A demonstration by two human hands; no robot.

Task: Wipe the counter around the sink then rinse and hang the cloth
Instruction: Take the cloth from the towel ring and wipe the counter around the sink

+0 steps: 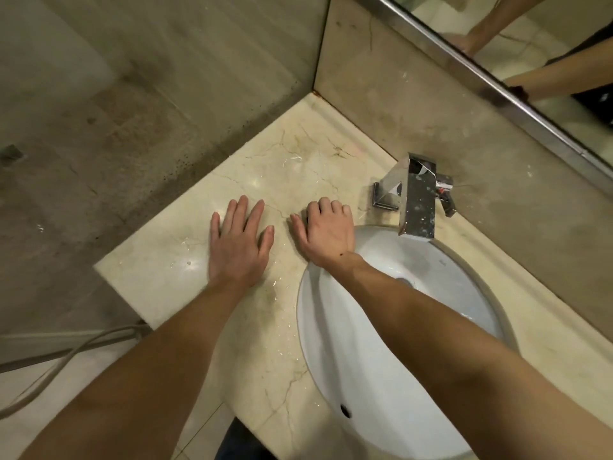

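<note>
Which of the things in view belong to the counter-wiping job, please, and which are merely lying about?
Job in hand:
- cream marble counter
- white oval sink
- square chrome tap
- left hand, flat on the counter
- right hand, fingers curled
- no cloth in view

Lying about:
- steel-framed mirror
- grey hose

Two grips on the desk (282,154): one left grip (237,242), one right grip (326,232). One sink (365,376), one tap (416,200) at the desk's back edge, one mirror (530,44) above it, one hose (99,336) off its left edge
</note>
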